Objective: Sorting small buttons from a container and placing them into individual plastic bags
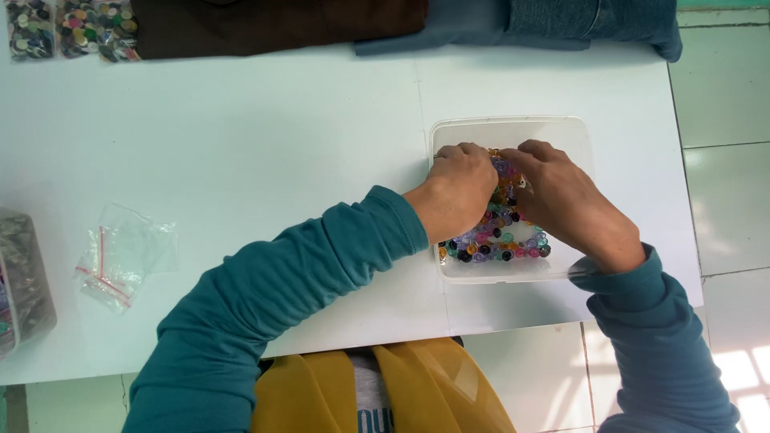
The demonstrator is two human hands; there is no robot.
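Clear square tub (pixel 513 128) of bright mixed beads (pixel 497 240) sits squarely on the counter (pixel 241 160), no long axis; left hand (pixel 459 191) and right hand (pixel 561 200) pinch beads.

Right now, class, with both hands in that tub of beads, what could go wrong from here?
1. The clear plastic tub sits close to the right edge of the white table; a push might slide it off and scatter the beads.
2. The left hand and right hand crowd together over the pile, so beads could flick out over the low wall.
3. The small clear bags lie loose on the left; a sleeve might sweep them away.
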